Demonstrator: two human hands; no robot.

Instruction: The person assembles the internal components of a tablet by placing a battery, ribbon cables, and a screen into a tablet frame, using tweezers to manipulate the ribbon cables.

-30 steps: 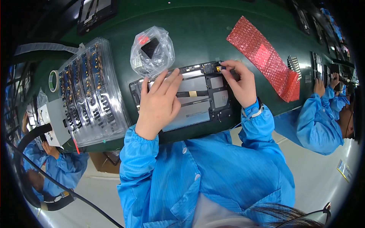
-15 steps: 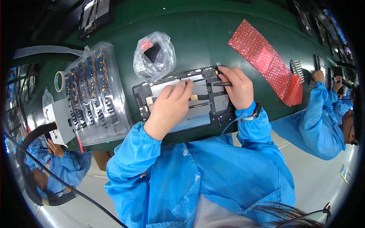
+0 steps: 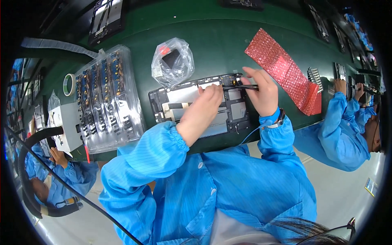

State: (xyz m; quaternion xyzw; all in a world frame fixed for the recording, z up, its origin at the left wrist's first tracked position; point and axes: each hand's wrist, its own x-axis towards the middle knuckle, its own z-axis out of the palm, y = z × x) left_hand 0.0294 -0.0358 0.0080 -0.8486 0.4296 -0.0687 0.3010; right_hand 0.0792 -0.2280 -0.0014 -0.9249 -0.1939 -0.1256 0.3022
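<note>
An opened tablet [image 3: 216,129] is lying mid-frame. Over it the left hand [image 3: 203,109] is holding its fingers bunched; whether they are pinching anything I cannot tell. Right of centre, the right hand [image 3: 263,94] is pinching dark tweezers [image 3: 248,87].

Centre of frame: an opened tablet [image 3: 214,130] on the green table [image 3: 220,47]; the left hand [image 3: 203,109], fingers bent, lies over its middle; the right hand [image 3: 263,92], at its upper right corner, holds dark tweezers [image 3: 246,87]. Left: a clear tray [image 3: 137,104] of circuit boards; a tape roll [image 3: 66,85]. Upper centre: a clear bag [image 3: 185,67]. Upper right: red bubble wrap [image 3: 281,69].
</note>
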